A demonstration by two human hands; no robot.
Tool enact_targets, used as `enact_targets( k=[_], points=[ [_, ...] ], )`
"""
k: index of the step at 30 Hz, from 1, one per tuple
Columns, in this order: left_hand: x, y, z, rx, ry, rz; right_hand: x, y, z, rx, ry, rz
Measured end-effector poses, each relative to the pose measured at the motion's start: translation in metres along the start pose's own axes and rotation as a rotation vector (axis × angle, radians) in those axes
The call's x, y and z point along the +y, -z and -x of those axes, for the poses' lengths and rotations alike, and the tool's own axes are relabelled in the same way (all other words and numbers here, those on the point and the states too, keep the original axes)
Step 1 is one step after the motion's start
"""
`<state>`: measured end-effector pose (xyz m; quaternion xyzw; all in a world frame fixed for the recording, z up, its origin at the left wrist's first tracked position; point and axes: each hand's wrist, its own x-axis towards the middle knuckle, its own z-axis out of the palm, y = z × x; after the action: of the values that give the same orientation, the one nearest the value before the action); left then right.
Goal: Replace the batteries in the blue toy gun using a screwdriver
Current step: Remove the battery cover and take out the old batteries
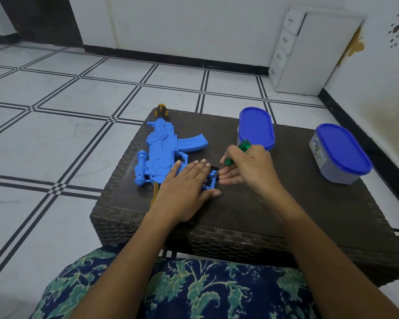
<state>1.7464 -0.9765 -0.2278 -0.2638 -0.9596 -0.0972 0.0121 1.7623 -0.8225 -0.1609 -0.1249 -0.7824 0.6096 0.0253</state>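
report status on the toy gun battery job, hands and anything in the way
Left hand flat on blue toy gun. Right hand grips green screwdriver, tip at the gun's near end. Blue-lidded containers stand apart, right side.

No writing can be read here. The only print in view is a pale label with small coloured marks on the side wall of the grey oval plastic container with a blue lid [341, 153], which stands near the right edge of the dark woven table [240, 215]. Its characters are too small and blurred to make out.
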Motion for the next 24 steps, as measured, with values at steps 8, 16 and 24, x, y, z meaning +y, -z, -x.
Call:
enact_targets(
  k=[8, 16, 24],
  points=[
    [-0.001, -0.002, -0.001, 0.021, -0.017, 0.004, 0.007, -0.016, 0.005, 0.038, 0.427, 0.491],
    [-0.001, -0.003, -0.001, 0.015, -0.002, 0.009, -0.001, -0.009, -0.005, -0.051, 0.082, 0.238],
    [-0.001, -0.002, -0.003, -0.004, -0.008, 0.013, 0.005, -0.008, -0.003, -0.031, 0.138, 0.225]
  ],
)
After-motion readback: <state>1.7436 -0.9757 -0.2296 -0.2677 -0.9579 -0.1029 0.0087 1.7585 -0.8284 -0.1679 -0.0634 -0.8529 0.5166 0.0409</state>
